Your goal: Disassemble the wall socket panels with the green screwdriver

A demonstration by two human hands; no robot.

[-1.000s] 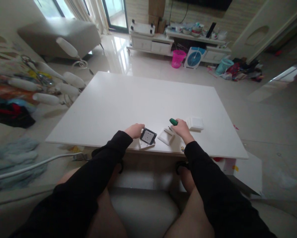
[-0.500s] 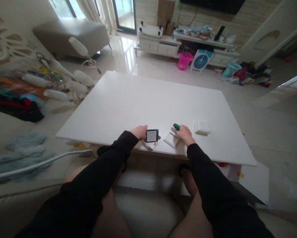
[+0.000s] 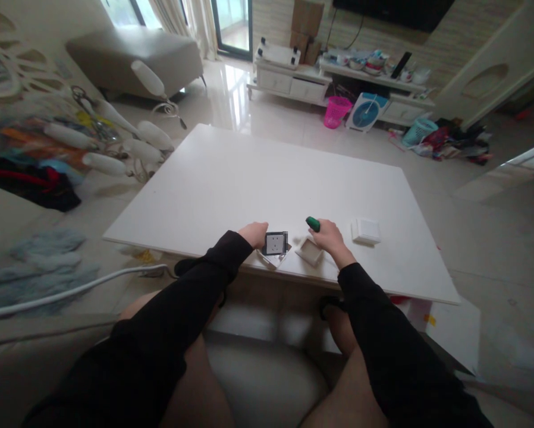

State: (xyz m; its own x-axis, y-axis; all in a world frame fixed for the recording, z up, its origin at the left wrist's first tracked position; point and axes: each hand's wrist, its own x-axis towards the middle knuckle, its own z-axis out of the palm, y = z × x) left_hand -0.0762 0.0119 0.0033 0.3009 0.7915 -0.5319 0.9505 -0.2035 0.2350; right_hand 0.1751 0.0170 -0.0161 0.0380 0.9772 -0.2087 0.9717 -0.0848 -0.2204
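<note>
Nearest of all, sitting on a grey seat [image 3: 267, 368] with bare legs [image 3: 204, 386] angled toward the table, and reaching forward in black sleeves [image 3: 182, 297] across the near edge of the white table [image 3: 249, 178]. Pinching with the left hand [image 3: 254, 234] the left side of a dark-edged socket module [image 3: 275, 244], tilted up over a shallow white piece [image 3: 273, 261] close to the table's edge. Cannot tell about contact between those two. Holding in the closed right hand [image 3: 328, 234] a green-handled tool [image 3: 313, 224], handle pointing up and to the left; too hidden at the working end to make out. Just below that hand, lying askew on the tabletop, a square white part [image 3: 310, 252] with a recessed middle. Farther right, apart from both hands, a small white stack [image 3: 366, 230].

Beyond the table, standing on glossy tiles, a pink basket [image 3: 337, 112], a blue-and-white fan [image 3: 365, 112] and a teal basket [image 3: 420, 132]. Farther back, a white cabinet [image 3: 273, 81] with drawers, and above it, stacked against the wall, brown boxes [image 3: 306, 21].
</note>
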